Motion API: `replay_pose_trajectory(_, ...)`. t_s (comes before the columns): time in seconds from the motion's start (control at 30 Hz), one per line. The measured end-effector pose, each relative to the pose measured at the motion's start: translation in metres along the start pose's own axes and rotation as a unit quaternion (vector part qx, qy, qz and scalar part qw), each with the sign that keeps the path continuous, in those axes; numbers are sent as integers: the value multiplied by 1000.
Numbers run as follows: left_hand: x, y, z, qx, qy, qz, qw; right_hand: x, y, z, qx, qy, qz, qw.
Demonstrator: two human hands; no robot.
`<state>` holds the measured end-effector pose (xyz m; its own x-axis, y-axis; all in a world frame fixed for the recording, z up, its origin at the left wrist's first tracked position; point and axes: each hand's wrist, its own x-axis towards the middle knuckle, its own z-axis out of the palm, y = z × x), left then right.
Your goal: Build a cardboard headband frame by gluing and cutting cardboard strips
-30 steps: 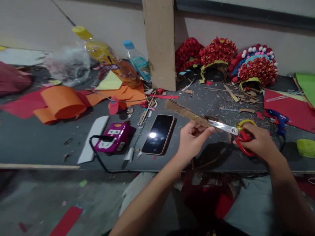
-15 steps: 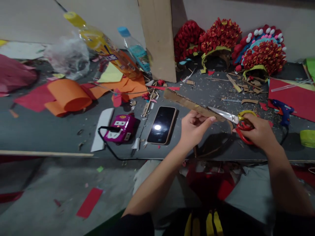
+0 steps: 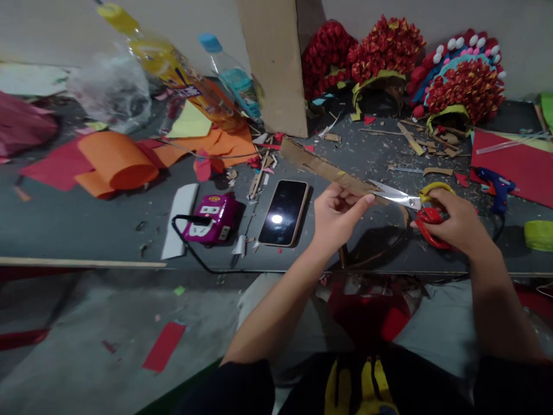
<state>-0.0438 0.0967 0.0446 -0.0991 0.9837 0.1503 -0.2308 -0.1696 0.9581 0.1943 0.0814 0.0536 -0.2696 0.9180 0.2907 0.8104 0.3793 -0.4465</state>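
My left hand (image 3: 337, 216) pinches a long cardboard strip (image 3: 313, 162), which slants from upper left down to the right above the table. In my right hand (image 3: 460, 222) is a pair of scissors (image 3: 406, 199) with one yellow and one red handle. Their blades lie at the strip's right end, just past my left thumb, and look parted. A thin curled offcut (image 3: 404, 218) hangs from that end, and a curved strip lower down is partly in shadow. Left of my left hand a phone (image 3: 284, 212) lies on the table with its screen dark.
A purple power socket (image 3: 211, 219) with a black cable is left of the phone. Bottles (image 3: 235, 80) and a cardboard post (image 3: 276, 69) stand behind. Red decorated headpieces (image 3: 386, 49) line the wall. A blue glue gun (image 3: 499, 187) lies right, with scraps scattered about.
The scissor blades have opened wider, with the handles spread further apart. My left hand keeps its hold on the cardboard strip. The whole view has shifted slightly.
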Motion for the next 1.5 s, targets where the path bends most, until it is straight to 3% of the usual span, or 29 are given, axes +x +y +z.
replay_pose_trajectory(0.2, -1, 0, -2, -20, -18, -2, 1000, 0, 2, 0, 1, 11, -6, 1000)
replay_pose_trajectory(0.67, 0, 0, -2, -12, 0, -4, 1000, 2, -6, -2, 4, 5, 13, 1000)
replay_pose_trajectory(1.1, -2, -4, -1, -5, -26, 8, 1000, 3, -7, -1, 11, 1, -23, 1000)
replay_pose_trajectory(1.5, -1, -6, -2, 13, -25, 27, 999, 3, -7, 1, -2, -23, 15, 1000)
